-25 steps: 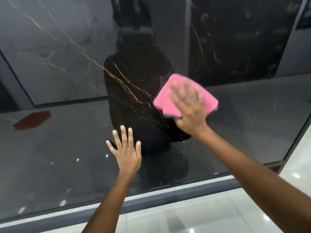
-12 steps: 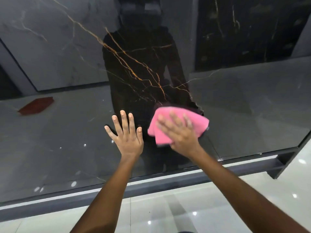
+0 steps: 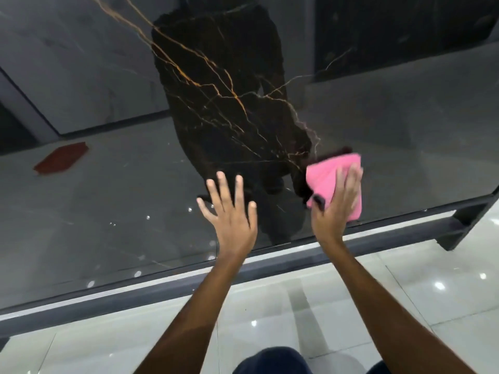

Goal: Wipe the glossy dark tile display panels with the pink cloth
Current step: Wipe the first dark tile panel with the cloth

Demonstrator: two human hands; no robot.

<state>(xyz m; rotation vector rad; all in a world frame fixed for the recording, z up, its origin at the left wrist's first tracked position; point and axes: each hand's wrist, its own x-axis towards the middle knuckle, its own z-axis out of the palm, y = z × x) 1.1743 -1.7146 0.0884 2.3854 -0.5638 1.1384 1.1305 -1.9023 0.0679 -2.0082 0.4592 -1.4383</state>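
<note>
A glossy dark tile panel [image 3: 391, 136] with orange veins fills the upper view and mirrors the room and a dark figure. My right hand [image 3: 337, 209] presses a folded pink cloth [image 3: 324, 179] flat against the panel's lower right part, fingers straight over the cloth. To the left of the cloth, my left hand [image 3: 232, 211] rests flat on the glossy surface with fingers spread. The cloth's lower edge lies close to the panel's bottom edge.
A dark metal frame [image 3: 189, 287] runs along the panel's bottom edge, with a support leg [image 3: 459, 230] at the right. Below it lies a shiny pale tiled floor [image 3: 310, 306]. A red shape [image 3: 62, 157] shows as a reflection at the left.
My right hand has carried the pink cloth down the panel and then rightward toward the bottom edge. My left hand stays flat on the panel. The view has tilted down.
</note>
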